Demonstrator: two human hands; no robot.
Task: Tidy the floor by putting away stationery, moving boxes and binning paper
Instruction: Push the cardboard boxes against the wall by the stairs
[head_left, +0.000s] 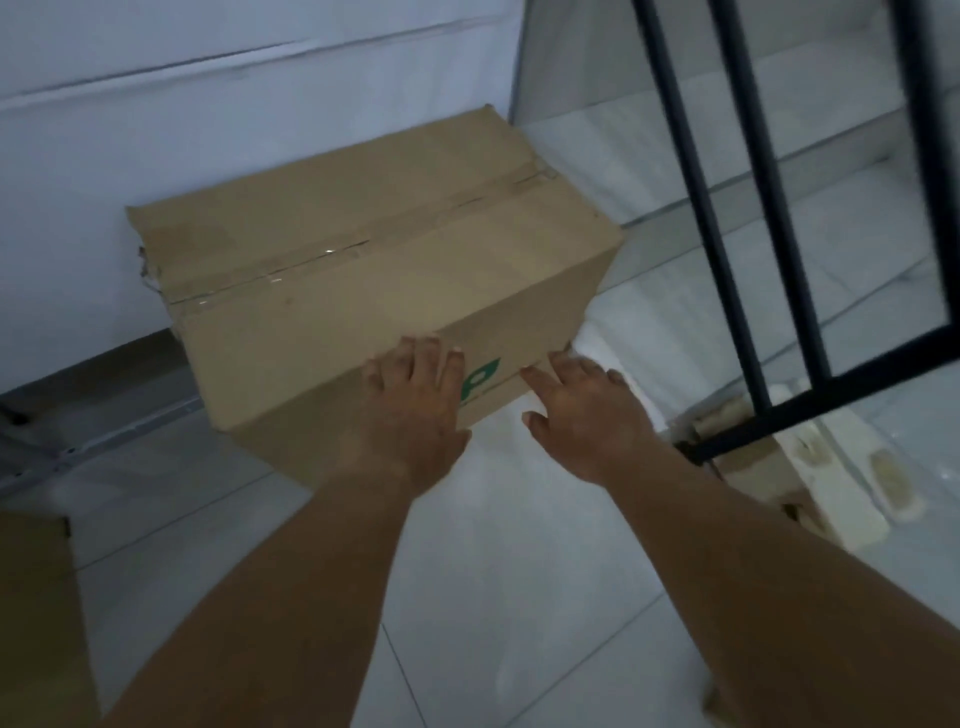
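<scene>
Tiled floor (519, 571) below, left hand (415, 410), right hand (582, 415) spread against box (363, 249) lettered perhaps "P".

Only one mark was readable: a green letter P (482, 382) printed on the near side of the cardboard box (363, 260), at centre frame.
</scene>
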